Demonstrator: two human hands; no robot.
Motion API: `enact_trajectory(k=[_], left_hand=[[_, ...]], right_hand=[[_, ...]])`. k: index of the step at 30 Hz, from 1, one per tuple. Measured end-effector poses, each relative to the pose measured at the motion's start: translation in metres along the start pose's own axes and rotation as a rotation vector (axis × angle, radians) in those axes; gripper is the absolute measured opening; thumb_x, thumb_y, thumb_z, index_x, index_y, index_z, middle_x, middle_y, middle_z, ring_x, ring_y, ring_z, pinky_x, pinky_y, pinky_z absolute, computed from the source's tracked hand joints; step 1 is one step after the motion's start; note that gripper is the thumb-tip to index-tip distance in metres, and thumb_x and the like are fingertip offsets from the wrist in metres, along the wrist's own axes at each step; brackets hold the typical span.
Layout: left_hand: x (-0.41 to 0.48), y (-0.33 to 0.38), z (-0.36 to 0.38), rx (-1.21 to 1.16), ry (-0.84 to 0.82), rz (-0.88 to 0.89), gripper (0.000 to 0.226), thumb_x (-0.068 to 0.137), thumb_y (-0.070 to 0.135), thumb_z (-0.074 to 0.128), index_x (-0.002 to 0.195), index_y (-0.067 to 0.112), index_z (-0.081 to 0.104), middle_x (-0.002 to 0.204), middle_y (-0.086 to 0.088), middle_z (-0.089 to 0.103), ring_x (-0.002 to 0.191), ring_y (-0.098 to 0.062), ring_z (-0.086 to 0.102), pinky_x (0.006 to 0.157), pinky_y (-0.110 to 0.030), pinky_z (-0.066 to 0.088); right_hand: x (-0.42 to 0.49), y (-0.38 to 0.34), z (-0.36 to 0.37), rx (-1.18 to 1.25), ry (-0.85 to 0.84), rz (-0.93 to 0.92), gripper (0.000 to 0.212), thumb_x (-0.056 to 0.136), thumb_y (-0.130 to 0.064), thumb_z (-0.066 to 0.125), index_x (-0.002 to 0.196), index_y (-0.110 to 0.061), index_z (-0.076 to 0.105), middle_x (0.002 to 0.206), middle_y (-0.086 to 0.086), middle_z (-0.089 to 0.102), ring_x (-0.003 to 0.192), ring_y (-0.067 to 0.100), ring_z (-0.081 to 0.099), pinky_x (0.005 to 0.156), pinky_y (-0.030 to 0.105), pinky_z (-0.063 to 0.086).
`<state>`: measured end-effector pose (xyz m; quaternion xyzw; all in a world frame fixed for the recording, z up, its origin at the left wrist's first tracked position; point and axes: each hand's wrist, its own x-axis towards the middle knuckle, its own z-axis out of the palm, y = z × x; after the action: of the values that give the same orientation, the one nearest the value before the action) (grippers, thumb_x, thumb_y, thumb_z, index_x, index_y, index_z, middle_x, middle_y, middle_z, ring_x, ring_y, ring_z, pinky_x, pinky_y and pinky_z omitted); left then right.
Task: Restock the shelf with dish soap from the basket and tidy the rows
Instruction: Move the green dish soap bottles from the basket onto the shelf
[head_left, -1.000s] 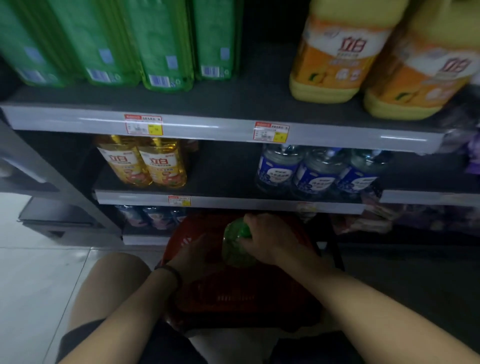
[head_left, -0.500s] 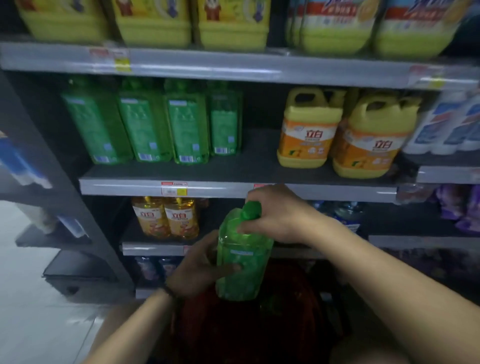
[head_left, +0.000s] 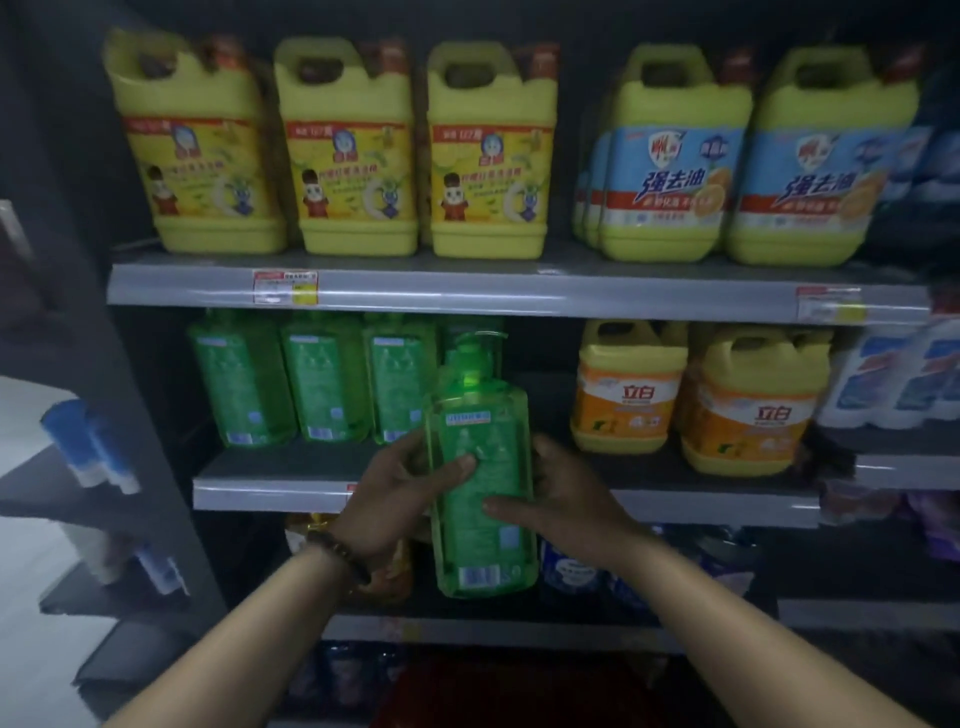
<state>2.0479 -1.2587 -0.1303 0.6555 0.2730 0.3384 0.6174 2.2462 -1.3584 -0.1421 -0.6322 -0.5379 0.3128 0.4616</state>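
Both hands, left (head_left: 402, 496) and right (head_left: 563, 501), grip the upright clear green plastic pump bottle (head_left: 483, 493), shelf gap (head_left: 540, 410) just beyond, slightly right.

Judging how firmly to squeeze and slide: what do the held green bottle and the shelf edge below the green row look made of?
The green bottle: likely clear, glossy plastic; its body is see-through green and its shoulder glints. The shelf edge: smooth grey strip with dull sheen, plastic or painted metal; cannot tell which.

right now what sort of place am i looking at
Likely a supermarket cleaning aisle: price tags on the shelf rail, rows of identical yellow jugs, and a row of green bottles matching the held green bottle.
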Motion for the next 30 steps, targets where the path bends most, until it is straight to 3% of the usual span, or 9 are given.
enact_trajectory(k=[2,5,7,11,17,20,23,27,30], left_hand=[[0.016,0.010,-0.001,-0.009,-0.015,-0.058,0.032,0.093,0.031,0.077,0.122,0.019,0.071,0.115,-0.005,0.080,0.102,-0.028,0.079,0.084,-0.062,0.063],[0.039,0.018,-0.005,0.004,0.004,-0.111,0.014,0.094,0.034,0.076,0.100,0.033,0.063,0.087,0.013,0.081,0.079,-0.015,0.079,0.070,-0.053,0.066],[0.054,0.024,-0.006,-0.012,-0.004,-0.122,0.023,0.093,0.035,0.079,0.107,0.031,0.062,0.088,0.014,0.082,0.085,-0.016,0.080,0.076,-0.052,0.065],[0.097,0.012,-0.018,0.128,0.065,-0.027,0.106,0.066,0.073,0.088,0.152,0.024,0.049,0.143,-0.001,0.065,0.127,-0.024,0.066,0.106,-0.049,0.055],[0.109,-0.011,-0.016,0.231,0.186,0.026,0.048,0.090,0.022,0.081,0.133,0.026,0.060,0.112,-0.009,0.073,0.096,-0.018,0.072,0.076,-0.021,0.055],[0.101,-0.018,-0.013,0.322,0.136,0.059,0.039,0.093,0.012,0.076,0.121,0.032,0.059,0.104,0.009,0.067,0.094,-0.007,0.065,0.071,-0.004,0.049],[0.101,-0.030,-0.017,0.446,0.089,0.080,0.054,0.094,0.022,0.077,0.135,0.045,0.050,0.127,0.013,0.060,0.118,-0.014,0.061,0.105,-0.032,0.051],[0.101,-0.034,-0.018,0.516,0.111,0.091,0.060,0.092,0.025,0.079,0.118,0.060,0.038,0.126,0.012,0.048,0.126,-0.022,0.060,0.110,-0.045,0.048],[0.101,-0.036,-0.015,0.546,0.106,0.126,0.061,0.094,0.021,0.076,0.136,0.046,0.039,0.126,0.011,0.044,0.127,-0.021,0.056,0.109,-0.038,0.046]], right_hand=[[0.015,-0.001,0.002,0.054,0.051,-0.006,0.063,0.077,-0.036,0.094,0.132,-0.034,0.064,0.122,-0.012,0.078,0.111,0.010,0.076,0.098,0.047,0.062],[0.043,-0.003,0.001,0.120,0.107,0.017,0.048,0.080,-0.021,0.093,0.122,-0.026,0.071,0.114,-0.006,0.081,0.104,0.015,0.079,0.097,0.050,0.062],[0.061,-0.004,-0.001,0.138,0.141,0.026,0.050,0.078,-0.021,0.094,0.122,-0.025,0.071,0.113,-0.005,0.081,0.103,0.017,0.079,0.097,0.051,0.063],[0.091,-0.006,-0.009,0.145,0.210,0.014,0.057,0.076,-0.016,0.096,0.123,-0.024,0.065,0.111,-0.003,0.080,0.098,0.014,0.079,0.091,0.048,0.065],[0.126,0.018,-0.011,0.091,0.314,0.006,0.061,0.074,-0.012,0.096,0.120,-0.027,0.058,0.114,0.001,0.077,0.100,0.016,0.077,0.083,0.046,0.067],[0.142,0.030,-0.010,0.055,0.310,-0.025,0.064,0.078,-0.017,0.094,0.126,-0.031,0.055,0.122,-0.003,0.072,0.111,0.015,0.073,0.088,0.047,0.066],[0.152,0.032,-0.011,-0.031,0.243,-0.056,0.066,0.084,-0.026,0.091,0.135,-0.032,0.050,0.129,-0.006,0.071,0.116,0.013,0.071,0.092,0.044,0.065],[0.157,0.030,-0.008,-0.139,0.218,-0.062,0.064,0.091,-0.028,0.084,0.142,-0.028,0.045,0.133,-0.004,0.071,0.115,0.013,0.072,0.093,0.035,0.063],[0.160,0.029,-0.005,-0.183,0.223,-0.034,0.062,0.093,-0.027,0.082,0.143,-0.026,0.045,0.135,0.000,0.071,0.115,0.015,0.071,0.095,0.034,0.061]])
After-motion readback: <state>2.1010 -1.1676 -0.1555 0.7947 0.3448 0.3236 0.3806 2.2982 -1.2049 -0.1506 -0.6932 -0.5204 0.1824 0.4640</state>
